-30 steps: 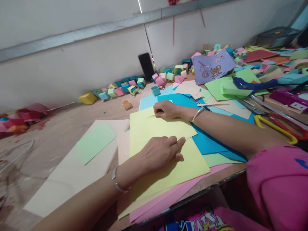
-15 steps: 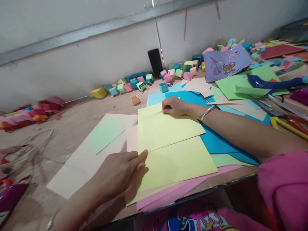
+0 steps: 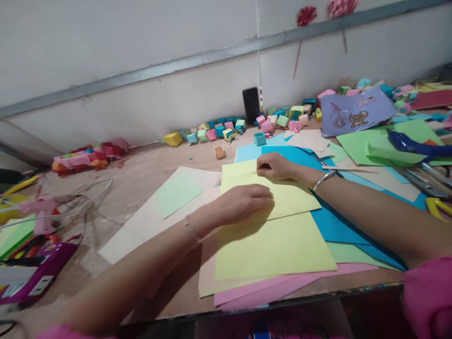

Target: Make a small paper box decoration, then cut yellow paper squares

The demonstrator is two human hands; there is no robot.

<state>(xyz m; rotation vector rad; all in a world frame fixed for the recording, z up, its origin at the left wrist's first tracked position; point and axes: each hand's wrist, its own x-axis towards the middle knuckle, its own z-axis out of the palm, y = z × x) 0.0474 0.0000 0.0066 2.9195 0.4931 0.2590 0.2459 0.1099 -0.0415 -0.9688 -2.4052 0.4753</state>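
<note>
Glue gun [image 3: 39, 209]: pink, at the far left, behind a purple power strip [image 3: 58, 266]; both well apart from the hands
Cream sheet [image 3: 130, 238]: flat beside the paper stack, a small green piece [image 3: 178, 195] lying on it
Paper cubes [image 3: 211, 134]: lined up along the foot of the wall, a dark phone [image 3: 251, 106] upright behind them
Left hand [image 3: 243, 202]: half a second ago its forefinger was at the upper layer's left edge; now it is over the middle, close to the right hand; fingers together, slightly bent, tips unclear, nothing seen in them
Yellow sheet [image 3: 275, 249]: on the stack near the table's front edge, an upper yellow layer [image 3: 289, 197] over its far part; with that left edge let go, pressing seems to have shifted inward
Right hand [image 3: 277, 167]: same spot near the layer's far edge; fingers curled together, tips down; cannot tell whether they pinch it
Blue sheet [image 3: 341, 228]: under the right forearm, which lies between the stack's near side and the scissors [image 3: 423, 183]
</note>
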